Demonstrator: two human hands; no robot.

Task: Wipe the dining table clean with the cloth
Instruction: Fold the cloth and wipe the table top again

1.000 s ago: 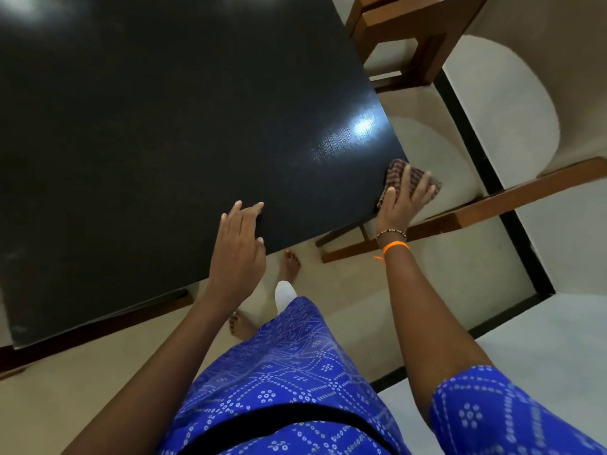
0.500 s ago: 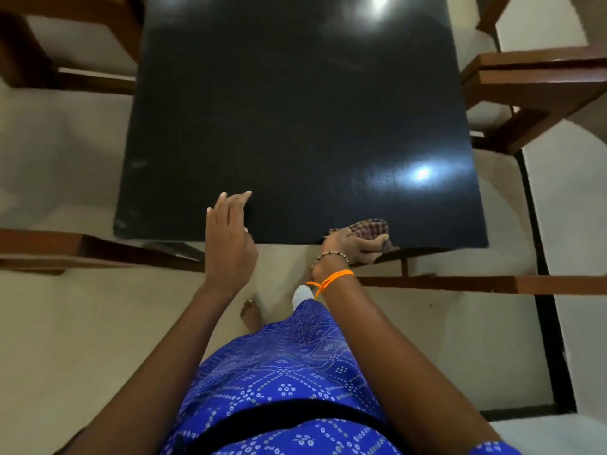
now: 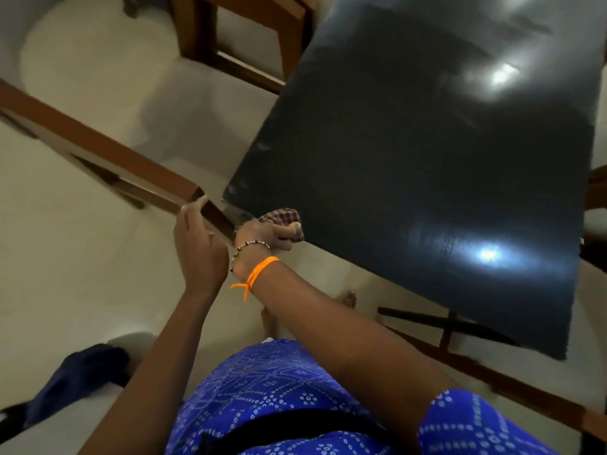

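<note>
A glossy black dining table (image 3: 427, 178) fills the right half of the head view, tilted, with light reflections on it. My right hand (image 3: 269, 233) grips a checked brown cloth (image 3: 282, 218) bunched at the table's near edge, close to its left corner. My left hand (image 3: 197, 241) is just left of it, fingers extended along the end of a brown wooden chair rail (image 3: 98, 149). The two wrists nearly touch. Part of the cloth is hidden under my right hand.
A wooden chair (image 3: 243, 37) stands at the table's far left side. Another chair rail (image 3: 509, 382) runs under the table's near right edge. A dark blue cloth heap (image 3: 78, 376) lies on the pale floor at lower left. My bare feet show below the table edge.
My right hand slid the cloth left along the near edge toward the left corner. My left hand left the tabletop and now lies on the chair rail. The view swung left.
</note>
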